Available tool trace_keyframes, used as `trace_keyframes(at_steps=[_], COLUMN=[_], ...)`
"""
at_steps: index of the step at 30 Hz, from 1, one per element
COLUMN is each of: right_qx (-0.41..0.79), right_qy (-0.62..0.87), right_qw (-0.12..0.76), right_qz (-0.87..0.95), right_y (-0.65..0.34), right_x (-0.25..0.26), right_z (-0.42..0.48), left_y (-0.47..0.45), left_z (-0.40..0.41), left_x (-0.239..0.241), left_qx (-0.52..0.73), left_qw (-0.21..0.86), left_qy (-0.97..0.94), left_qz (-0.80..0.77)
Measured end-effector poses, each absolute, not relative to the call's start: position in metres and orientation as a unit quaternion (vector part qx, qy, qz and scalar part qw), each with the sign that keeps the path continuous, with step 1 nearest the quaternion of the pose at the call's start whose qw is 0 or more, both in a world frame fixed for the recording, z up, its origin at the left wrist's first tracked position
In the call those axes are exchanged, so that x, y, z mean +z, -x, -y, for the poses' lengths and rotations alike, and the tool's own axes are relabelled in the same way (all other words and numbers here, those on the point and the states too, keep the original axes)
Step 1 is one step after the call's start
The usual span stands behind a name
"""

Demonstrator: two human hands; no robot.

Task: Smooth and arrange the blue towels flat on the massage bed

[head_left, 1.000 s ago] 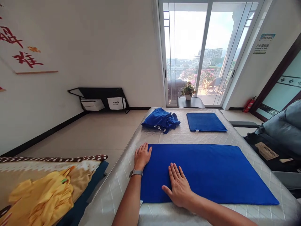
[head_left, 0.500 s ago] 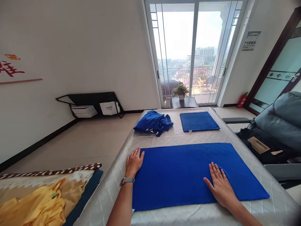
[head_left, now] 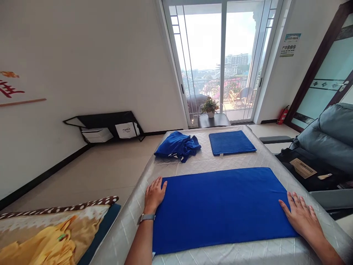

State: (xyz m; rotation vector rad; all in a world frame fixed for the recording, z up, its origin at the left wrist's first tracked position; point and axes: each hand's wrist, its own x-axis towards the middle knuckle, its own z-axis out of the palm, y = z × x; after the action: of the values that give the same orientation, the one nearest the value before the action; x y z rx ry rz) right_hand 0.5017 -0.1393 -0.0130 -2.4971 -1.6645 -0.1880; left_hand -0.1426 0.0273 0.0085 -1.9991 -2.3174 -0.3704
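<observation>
A flat blue cloth (head_left: 220,206), smooth and long from left to right, lies on the pale quilted mattress (head_left: 190,167). At its left edge rests my left hand (head_left: 154,194), open, fingers pointing forward, with a grey watch band on the wrist. My right hand (head_left: 302,214) lies open across the cloth's right edge, fingers spread and partly over the mattress. Beyond, a folded blue cloth (head_left: 232,142) with a white tag lies flat. To its left sits a crumpled heap of blue cloths (head_left: 178,144).
At the lower left, a yellow garment (head_left: 46,243) lies on patterned bedding. A grey armchair (head_left: 328,140) with a black bag stands at the right. A potted plant (head_left: 210,106) stands on a chair by the glass door. A black rack (head_left: 110,127) leans along the left wall.
My right hand has slid right across the cloth to its right edge. My left hand stays at the left edge. The view has shifted slightly.
</observation>
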Motion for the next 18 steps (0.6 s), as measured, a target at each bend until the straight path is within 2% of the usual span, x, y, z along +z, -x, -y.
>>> trace_keyframes(at_steps=[5, 12, 18], right_qx=[-0.082, 0.076, 0.156], right_qy=[0.791, 0.576, 0.449], right_qw=[0.073, 0.095, 0.125], right_qz=[0.601, 0.808, 0.871], right_y=[-0.434, -0.223, -0.091], right_x=[0.009, 0.061, 0.061], right_z=[0.108, 0.066, 0.052], left_y=[0.141, 0.14, 0.137], left_z=[-0.026, -0.024, -0.021], left_x=[0.011, 0.013, 0.017], left_qx=[-0.13, -0.146, -0.142], left_qw=[0.025, 0.022, 0.028], left_qy=[0.652, 0.65, 0.648], left_qz=[0.746, 0.746, 0.748])
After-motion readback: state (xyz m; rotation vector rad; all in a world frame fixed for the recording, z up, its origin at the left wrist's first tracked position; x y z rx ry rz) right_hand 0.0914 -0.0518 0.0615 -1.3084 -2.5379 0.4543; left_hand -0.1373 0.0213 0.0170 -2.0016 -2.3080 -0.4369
